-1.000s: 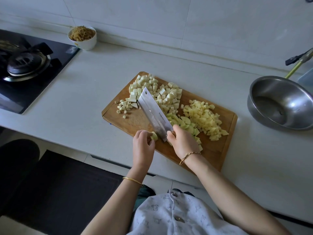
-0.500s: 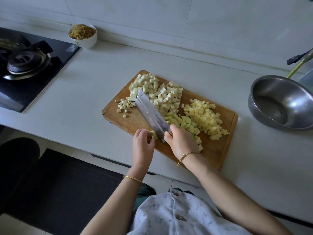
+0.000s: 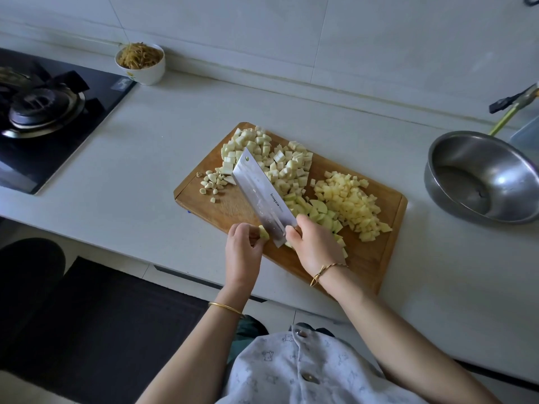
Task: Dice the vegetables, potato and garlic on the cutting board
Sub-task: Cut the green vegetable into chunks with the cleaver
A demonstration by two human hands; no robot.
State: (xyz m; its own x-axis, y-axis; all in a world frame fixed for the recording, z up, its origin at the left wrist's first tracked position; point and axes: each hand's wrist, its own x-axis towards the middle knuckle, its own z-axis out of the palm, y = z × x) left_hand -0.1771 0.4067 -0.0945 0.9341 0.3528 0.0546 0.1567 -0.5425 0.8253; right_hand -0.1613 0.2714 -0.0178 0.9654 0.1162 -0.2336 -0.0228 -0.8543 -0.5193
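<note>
Counter (image 3: 145, 147) is carrying everything. Hob (image 3: 43, 118) is sitting at your far left. Board (image 3: 376, 258) is lying at centre, angled, its near edge by the counter's front. Steel bowl (image 3: 481, 176) is standing to its right, apart from it.

3 heaps are lying on the board:
- pale dice (image 3: 271, 158) at the far corner
- potato dice (image 3: 350, 199) at the right
- greenish chunks (image 3: 318, 211) between them

Cleaver (image 3: 262, 191) is slanting across the board's left half, its tip reaching the pale dice.

You are gripping the cleaver with your right hand (image 3: 315, 246), fingers curled tight round its handle end; the handle itself is hidden. Your left hand (image 3: 243, 255) is pinching 1 small piece (image 3: 264, 232) just beside the blade's heel, near the board's front edge.

White bowl (image 3: 143, 65) of shreds is standing by the wall. Garlic bits (image 3: 213, 182) are lying at the board's left edge, just left of the blade.
</note>
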